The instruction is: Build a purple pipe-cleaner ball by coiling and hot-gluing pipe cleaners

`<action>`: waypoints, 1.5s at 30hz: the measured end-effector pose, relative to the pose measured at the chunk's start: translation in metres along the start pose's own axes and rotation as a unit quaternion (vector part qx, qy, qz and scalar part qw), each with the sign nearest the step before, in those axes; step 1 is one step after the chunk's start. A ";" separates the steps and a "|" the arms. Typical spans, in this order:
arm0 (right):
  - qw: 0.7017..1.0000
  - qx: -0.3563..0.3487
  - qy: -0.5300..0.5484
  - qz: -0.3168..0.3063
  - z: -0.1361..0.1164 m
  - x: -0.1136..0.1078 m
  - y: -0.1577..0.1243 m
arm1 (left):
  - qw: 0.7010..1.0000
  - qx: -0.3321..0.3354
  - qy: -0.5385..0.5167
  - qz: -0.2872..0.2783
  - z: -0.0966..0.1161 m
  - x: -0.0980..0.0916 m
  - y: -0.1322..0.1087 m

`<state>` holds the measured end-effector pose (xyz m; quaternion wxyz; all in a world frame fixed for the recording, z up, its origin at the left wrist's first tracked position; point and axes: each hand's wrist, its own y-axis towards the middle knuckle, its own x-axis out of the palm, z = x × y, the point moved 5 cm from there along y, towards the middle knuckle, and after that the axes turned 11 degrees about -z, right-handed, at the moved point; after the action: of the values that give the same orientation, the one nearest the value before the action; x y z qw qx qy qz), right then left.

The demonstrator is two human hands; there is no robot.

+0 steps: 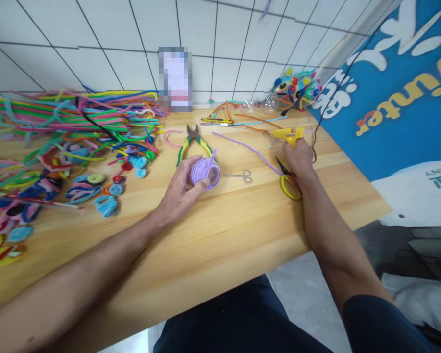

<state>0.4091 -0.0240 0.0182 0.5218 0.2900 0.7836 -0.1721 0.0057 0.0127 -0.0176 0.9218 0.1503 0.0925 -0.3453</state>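
Observation:
A coil of purple pipe cleaner (201, 171), wound into a hollow tube with one end sticking up, is gripped in my left hand (182, 191). Out to the right, my right hand (297, 154) is closed around the handle of a yellow glue gun (287, 134); its nozzle points left. Just below that hand lie scissors with yellow handles (290, 187). Small silver scissors (242, 175) rest between the two hands. Behind the coil are pliers with green and yellow handles (194, 142). A loose purple pipe cleaner (248, 147) stretches across the table toward the yellow-handled scissors.
Many coloured pipe cleaners (73, 115) are heaped at the left, with small coiled pieces (106, 205) in front. A phone (175, 81) leans on the tiled wall. Craft knives (216, 121) lie near it. A colourful bundle (297, 90) and a dark cord (318, 122) are at the right.

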 end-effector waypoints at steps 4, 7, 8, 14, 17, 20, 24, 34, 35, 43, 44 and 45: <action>0.997 0.069 -0.002 -0.023 0.000 -0.004 -0.011 | 1.000 0.000 0.003 -0.002 0.000 0.002 0.003; 0.998 0.056 -0.001 -0.009 0.005 -0.020 -0.025 | 1.000 0.008 0.017 0.009 0.001 0.002 0.005; 0.999 0.049 -0.005 0.009 0.007 -0.028 -0.032 | 1.000 0.013 0.024 0.011 0.003 0.002 0.005; 0.972 -0.174 0.158 0.003 -0.052 -0.035 -0.089 | 0.998 0.039 0.058 0.003 0.016 0.004 0.005; 0.908 -0.262 0.294 -0.141 -0.110 -0.004 -0.114 | 0.996 0.050 0.069 0.001 0.019 0.003 0.005; 0.862 -0.293 0.357 -0.209 -0.151 0.022 -0.127 | 0.995 0.063 0.073 -0.004 0.018 0.003 0.005; 0.816 -0.267 0.437 -0.269 -0.166 0.042 -0.130 | 0.995 0.072 0.067 -0.001 0.015 0.004 0.006; 0.777 -0.202 0.518 -0.297 -0.170 0.050 -0.131 | 0.996 0.065 0.065 -0.004 0.018 0.005 0.006; 0.779 -0.204 0.515 -0.295 -0.170 0.051 -0.130 | 0.996 0.064 0.065 -0.003 0.019 0.005 0.006; 0.785 -0.206 0.509 -0.286 -0.161 0.059 -0.127 | 0.997 0.048 0.057 -0.002 0.017 0.004 0.006; 0.785 -0.207 0.510 -0.283 -0.161 0.060 -0.127 | 0.998 0.044 0.054 -0.002 0.016 0.004 0.006; 0.785 -0.207 0.512 -0.280 -0.160 0.060 -0.127 | 0.998 0.041 0.051 -0.002 0.016 0.004 0.006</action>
<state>0.1964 -0.0141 0.0219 0.0209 -0.0115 0.9993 0.0295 0.0139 0.0093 -0.0028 0.9080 0.2053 0.1254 -0.3429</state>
